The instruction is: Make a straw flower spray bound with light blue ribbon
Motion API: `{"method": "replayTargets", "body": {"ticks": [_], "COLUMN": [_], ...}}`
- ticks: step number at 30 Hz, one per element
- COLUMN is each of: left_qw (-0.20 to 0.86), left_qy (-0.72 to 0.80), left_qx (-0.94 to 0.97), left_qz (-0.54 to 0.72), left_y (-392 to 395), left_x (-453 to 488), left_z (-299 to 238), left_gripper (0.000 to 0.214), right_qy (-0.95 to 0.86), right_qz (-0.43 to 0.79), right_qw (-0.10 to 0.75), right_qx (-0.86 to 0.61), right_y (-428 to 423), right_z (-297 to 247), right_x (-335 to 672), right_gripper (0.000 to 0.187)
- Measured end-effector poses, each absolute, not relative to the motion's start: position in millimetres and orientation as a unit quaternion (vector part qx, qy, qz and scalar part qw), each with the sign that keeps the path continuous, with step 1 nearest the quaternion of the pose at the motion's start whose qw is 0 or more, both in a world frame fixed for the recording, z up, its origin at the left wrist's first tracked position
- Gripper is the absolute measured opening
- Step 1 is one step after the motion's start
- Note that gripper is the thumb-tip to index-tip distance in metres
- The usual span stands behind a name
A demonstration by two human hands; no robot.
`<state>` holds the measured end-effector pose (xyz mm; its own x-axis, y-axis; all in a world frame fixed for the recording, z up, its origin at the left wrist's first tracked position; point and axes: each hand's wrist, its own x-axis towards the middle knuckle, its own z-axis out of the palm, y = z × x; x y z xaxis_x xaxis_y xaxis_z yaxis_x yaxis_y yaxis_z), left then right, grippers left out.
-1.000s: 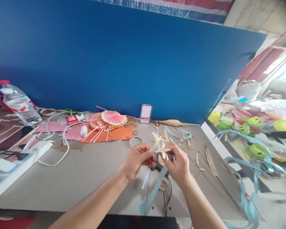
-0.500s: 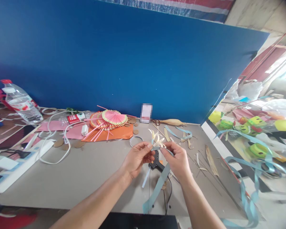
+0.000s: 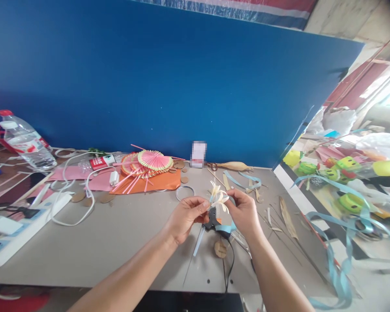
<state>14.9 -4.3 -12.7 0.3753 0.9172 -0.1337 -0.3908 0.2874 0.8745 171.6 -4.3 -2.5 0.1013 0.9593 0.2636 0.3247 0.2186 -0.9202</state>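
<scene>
My left hand [image 3: 187,219] is closed, its thumb and fingertips pinching the base of a small cream flower [image 3: 219,197] with narrow curled petals. To its right my right hand [image 3: 245,211] is closed in a pinch on a light-blue ribbon [image 3: 226,228], part of which shows below the fingers. Where the ribbon meets the flower is hidden by the fingers. Under both hands lies a black glue gun [image 3: 212,220], partly covered. A pale strip [image 3: 199,242] slants down below my left hand. Close by on the table is a round wooden disc [image 3: 220,249].
Pink paper fans [image 3: 155,161] lie on orange paper [image 3: 169,181] at the back left. A power strip [image 3: 32,229] with white cables and plastic bottles [image 3: 29,145] stand further left. Dried stems [image 3: 288,216] and loose ribbon [image 3: 344,277] lie to the right. A blue panel [image 3: 182,78] rises behind.
The ribbon's long tail, which hung toward the table's front edge, has swung up and right under my right hand. The flower has turned its petals upward, and the wooden disc is now uncovered.
</scene>
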Motion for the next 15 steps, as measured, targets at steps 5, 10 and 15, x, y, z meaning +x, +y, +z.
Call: {"method": "replayTargets", "body": {"ticks": [5, 10, 15], "left_qw": [0.737, 0.739, 0.762], "left_qy": [0.331, 0.334, 0.315], "left_qx": [0.390, 0.381, 0.384], "left_qz": [0.442, 0.444, 0.416], "left_y": [-5.6, -7.3, -8.7], "left_x": [18.2, 17.4, 14.0], "left_z": [-15.7, -14.8, -11.1], "left_gripper": [0.021, 0.021, 0.021], "right_qy": [-0.557, -0.549, -0.549], "right_qz": [0.385, 0.442, 0.426], "right_qw": [0.525, 0.514, 0.491], "right_qx": [-0.517, -0.489, -0.526], "right_y": [-6.3, -1.9, 2.1], "right_z": [-4.7, -5.8, -5.9], "right_x": [164.1, 163.6, 166.2], "right_gripper": [0.016, 0.020, 0.011]}}
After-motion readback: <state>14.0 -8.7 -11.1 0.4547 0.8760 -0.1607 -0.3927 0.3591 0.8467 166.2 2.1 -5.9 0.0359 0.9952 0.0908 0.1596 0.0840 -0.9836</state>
